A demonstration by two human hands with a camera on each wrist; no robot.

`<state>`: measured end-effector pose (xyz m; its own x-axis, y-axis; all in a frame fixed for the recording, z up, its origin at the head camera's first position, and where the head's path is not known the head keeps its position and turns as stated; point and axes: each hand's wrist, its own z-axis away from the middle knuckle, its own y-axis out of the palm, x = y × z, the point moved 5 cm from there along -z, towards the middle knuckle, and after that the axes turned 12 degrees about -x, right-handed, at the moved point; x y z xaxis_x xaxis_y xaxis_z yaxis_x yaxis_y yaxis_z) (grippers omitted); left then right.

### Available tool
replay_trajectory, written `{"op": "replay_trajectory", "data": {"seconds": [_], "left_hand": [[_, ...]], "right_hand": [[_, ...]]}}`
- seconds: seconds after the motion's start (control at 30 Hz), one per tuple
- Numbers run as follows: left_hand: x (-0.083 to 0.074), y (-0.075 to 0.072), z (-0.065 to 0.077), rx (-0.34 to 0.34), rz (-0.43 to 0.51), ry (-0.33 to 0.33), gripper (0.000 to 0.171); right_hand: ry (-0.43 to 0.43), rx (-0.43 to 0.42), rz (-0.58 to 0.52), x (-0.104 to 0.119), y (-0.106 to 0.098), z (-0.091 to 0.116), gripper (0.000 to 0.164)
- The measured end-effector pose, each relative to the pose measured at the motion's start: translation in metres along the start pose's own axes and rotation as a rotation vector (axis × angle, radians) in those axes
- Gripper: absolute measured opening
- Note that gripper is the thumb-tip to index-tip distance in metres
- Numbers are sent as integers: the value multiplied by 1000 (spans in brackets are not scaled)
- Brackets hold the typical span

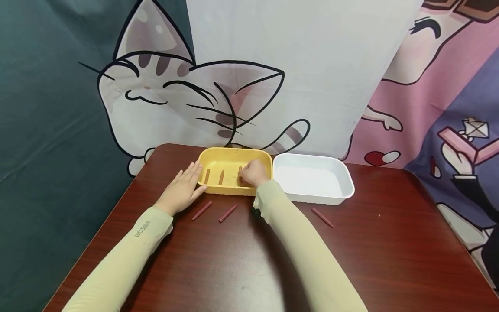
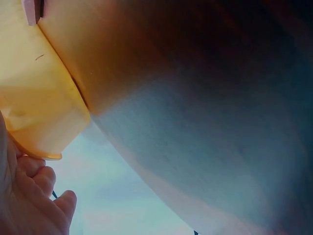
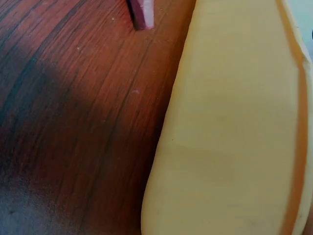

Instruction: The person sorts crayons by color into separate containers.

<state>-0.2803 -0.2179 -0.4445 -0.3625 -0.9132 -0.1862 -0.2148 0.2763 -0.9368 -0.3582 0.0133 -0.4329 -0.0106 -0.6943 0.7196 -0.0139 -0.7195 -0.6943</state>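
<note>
In the head view my left hand [image 1: 181,189] lies with straight fingers against the left end of a yellow tray [image 1: 230,190], its thumb by the front corner. My right hand [image 1: 254,173] reaches inside the tray's right part, fingers curled, pinching a slim crayon-like stick [image 1: 240,170]; the fingers partly hide it. Two similar sticks stand or lean side by side at the tray's front wall, one at left [image 1: 207,176] and another [image 1: 221,177] nearer the middle. The left wrist view shows left fingers [image 2: 39,196] touching the tray's rim.
A white tray [image 1: 312,177] adjoins the yellow one on the right. Three dark red sticks lie on the brown table [image 1: 218,268]: a left stick [image 1: 202,210], a middle stick [image 1: 228,213] and a right stick [image 1: 322,217]. Behind the table hangs a printed cloth [image 1: 312,65].
</note>
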Motion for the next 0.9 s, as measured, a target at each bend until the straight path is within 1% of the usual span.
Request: {"op": "replay_trajectory", "data": {"seconds": [0.13, 0.23, 0.37, 0.47, 0.77, 0.9], "left_hand": [[-1, -1, 0, -11, 11, 1, 76], [-1, -1, 0, -16, 12, -2, 76], [-1, -1, 0, -17, 11, -3, 76], [-1, -1, 0, -19, 14, -1, 76], [-1, 0, 1, -18, 12, 1, 77], [-1, -1, 0, -16, 10, 2, 76]], "right_hand": [[16, 4, -7, -1, 1, 1, 36], [10, 0, -27, -1, 1, 1, 31], [-37, -40, -13, 0, 1, 1, 19], [-77, -81, -1, 2, 1, 0, 13], [-135, -150, -70, 5, -3, 6, 15], [-183, -148, -118, 10, -8, 11, 16]]}}
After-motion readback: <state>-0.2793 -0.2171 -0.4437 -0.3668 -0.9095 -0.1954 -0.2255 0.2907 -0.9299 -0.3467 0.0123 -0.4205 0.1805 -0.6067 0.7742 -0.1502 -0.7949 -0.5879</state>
